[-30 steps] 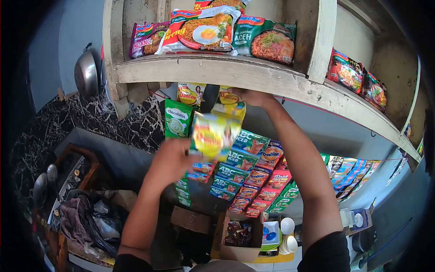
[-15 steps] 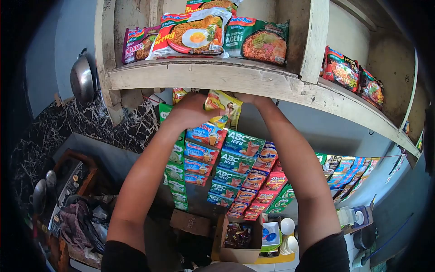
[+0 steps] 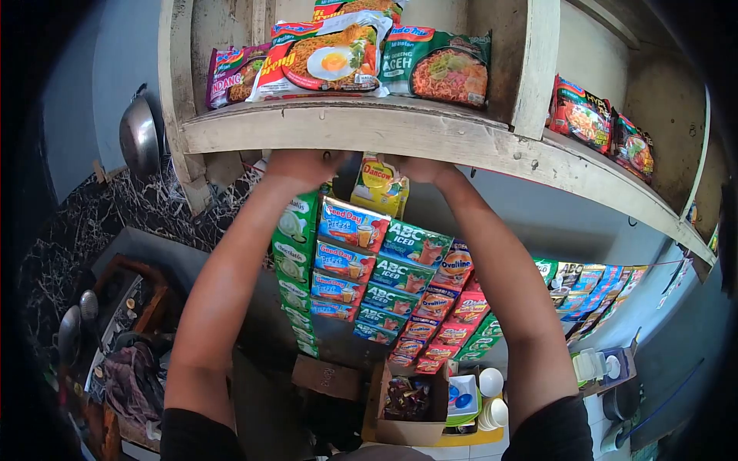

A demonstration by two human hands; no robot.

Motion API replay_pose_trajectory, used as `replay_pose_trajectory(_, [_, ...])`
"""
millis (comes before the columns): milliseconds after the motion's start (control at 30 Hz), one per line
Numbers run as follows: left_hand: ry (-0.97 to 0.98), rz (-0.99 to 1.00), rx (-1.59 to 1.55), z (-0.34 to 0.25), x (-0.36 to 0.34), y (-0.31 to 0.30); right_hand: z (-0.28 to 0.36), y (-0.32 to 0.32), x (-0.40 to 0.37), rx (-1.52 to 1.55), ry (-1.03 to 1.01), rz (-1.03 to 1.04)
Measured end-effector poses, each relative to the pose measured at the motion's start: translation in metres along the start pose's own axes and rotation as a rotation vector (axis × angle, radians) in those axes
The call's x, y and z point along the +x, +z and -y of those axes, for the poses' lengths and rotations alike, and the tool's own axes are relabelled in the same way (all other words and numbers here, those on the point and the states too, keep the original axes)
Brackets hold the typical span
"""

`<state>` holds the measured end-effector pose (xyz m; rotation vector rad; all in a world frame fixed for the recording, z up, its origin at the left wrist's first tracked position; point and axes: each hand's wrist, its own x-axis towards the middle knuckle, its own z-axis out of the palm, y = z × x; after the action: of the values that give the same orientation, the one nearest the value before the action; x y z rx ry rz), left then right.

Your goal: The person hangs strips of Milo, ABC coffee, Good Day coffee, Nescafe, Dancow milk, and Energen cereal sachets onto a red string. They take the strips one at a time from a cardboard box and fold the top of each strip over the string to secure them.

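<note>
Head view: I see both arms reaching up, with the left grip (image 3: 301, 170) and the right grip (image 3: 424, 170) right by the bottom edge of a wooden shelf (image 3: 323, 131). A yellow Dancow packet (image 3: 380, 183) hangs between them, nearer to the right grip, whose fingers are just beside its top corner. I can't tell if the right grip is pinching it or not, because the finger ends are hidden. The left grip's fingers are bent up by the shelf edge and hard to see, so I can't tell if they hold anything. Just below the left grip hangs a green Chocolatos strip (image 3: 293, 257), and below it and a bit to the right is a Good Day strip (image 3: 344, 263). Lower down from the right grip, a little to the left, I see a green-blue ABC Iced strip (image 3: 400, 275), and next to that an Ovaltine strip (image 3: 436, 303). Over both grips, noodle packs (image 3: 436, 71) sit on the shelf. A shiny wok (image 3: 140, 137) hangs well to the left of the left grip. Far below the right grip are an open cardboard box (image 3: 413, 432) and white bowls (image 3: 492, 415).
</note>
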<state>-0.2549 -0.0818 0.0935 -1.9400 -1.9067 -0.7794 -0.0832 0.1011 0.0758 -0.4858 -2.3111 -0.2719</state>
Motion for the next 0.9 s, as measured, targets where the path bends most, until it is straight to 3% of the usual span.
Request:
replay_pose_trajectory(67, [0.195,-0.480,0.267,0.052,0.013,0.020,0.011,-0.006,-0.010,0.026,-0.032,-0.025])
replay_pose_trajectory(133, [0.176,-0.434,0.271,0.066,0.008,0.014,0.021,-0.014,-0.017,-0.049,-0.069,-0.169])
replay_pose_trajectory(267, [0.176,-0.452,0.210,0.082,0.012,0.016,0.024,-0.015,-0.016,0.155,0.023,-0.076])
replay_pose_trajectory(367, [0.289,-0.524,0.230,0.093,0.022,0.017,0.028,-0.015,-0.022,-0.071,-0.144,-0.200])
replay_pose_trajectory(467, [0.201,-0.306,0.123,0.089,0.019,0.008,0.039,-0.024,-0.018,-0.043,0.009,0.059])
replay_pose_trajectory(500, [0.191,-0.306,0.137,0.087,0.017,0.008,0.037,-0.019,-0.017,0.012,0.052,0.013])
replay_pose_trajectory(533, [0.135,-0.225,0.082,0.088,0.018,0.007,0.044,-0.026,-0.015,0.133,0.185,0.110])
replay_pose_trajectory(600, [0.127,-0.192,0.120,0.084,0.020,0.003,0.036,-0.015,-0.013,0.058,0.047,0.002])
replay_pose_trajectory(733, [0.141,-0.121,0.110,0.085,0.028,-0.001,0.044,-0.012,-0.010,0.047,0.092,0.002])
replay_pose_trajectory(900, [0.121,-0.177,0.111,0.081,0.025,-0.002,0.053,-0.010,-0.008,-0.051,0.136,-0.041])
